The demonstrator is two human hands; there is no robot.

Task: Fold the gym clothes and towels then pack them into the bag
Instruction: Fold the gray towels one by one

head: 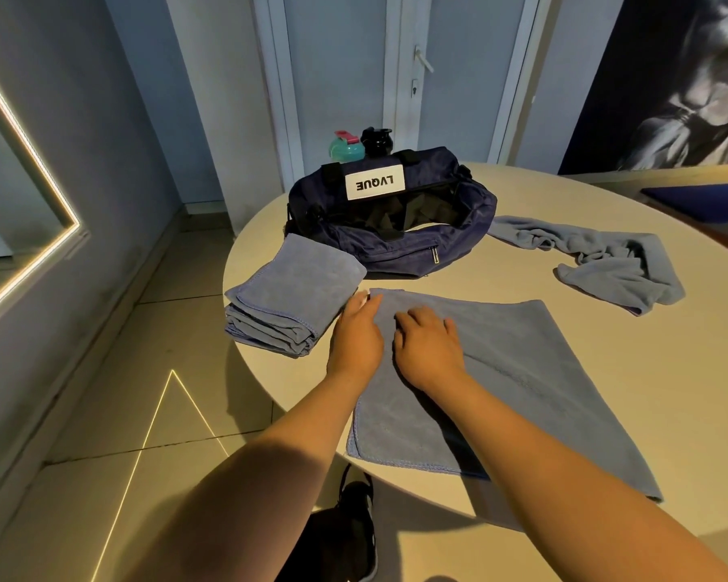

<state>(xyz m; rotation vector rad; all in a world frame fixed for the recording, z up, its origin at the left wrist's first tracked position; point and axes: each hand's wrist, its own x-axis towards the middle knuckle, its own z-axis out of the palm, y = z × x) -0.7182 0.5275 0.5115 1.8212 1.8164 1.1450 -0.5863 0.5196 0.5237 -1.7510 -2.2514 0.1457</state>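
A blue towel (534,384) lies spread flat on the round table (522,270), folded once, its near edge hanging over the rim. My left hand (356,333) rests flat at its far left corner, fingers straight. My right hand (427,344) presses the towel just beside it, fingers slightly bent, holding nothing. A stack of folded blue towels (291,296) sits to the left near the table edge. The navy gym bag (391,212) stands unzipped behind them. A crumpled blue towel (606,258) lies at the right.
A teal bottle (345,147) and a black bottle (377,140) stand behind the bag. The table edge curves close on the left, with tiled floor and my black shoe (356,522) below. A dark blue panel (707,199) lies at the far right.
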